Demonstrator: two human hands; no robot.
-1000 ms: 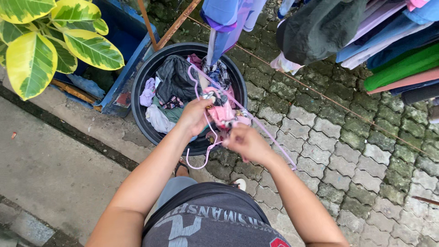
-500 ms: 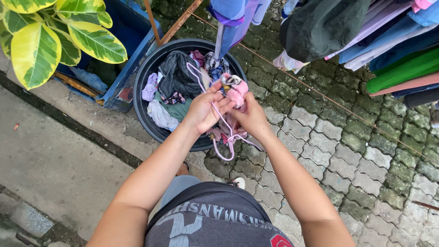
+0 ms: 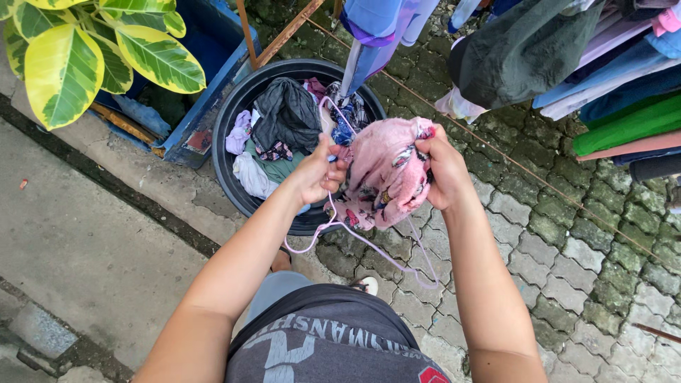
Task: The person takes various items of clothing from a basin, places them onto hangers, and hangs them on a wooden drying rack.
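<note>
Garment, pink, bunched between left hand and right hand, each grip closed on it.

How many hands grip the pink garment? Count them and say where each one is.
2. The left hand pinches the pink garment at its left edge, over the black tub; the right hand grips its upper right edge.

no packages, signs or screens in view. only label-like thing: a small worn sticker on the outer corner of the blue plastic crate, upper left, just beside the black tub. roughly rectangular, reddish-brown and whitish, peeling and dirty. its print is too small to make out.
</note>
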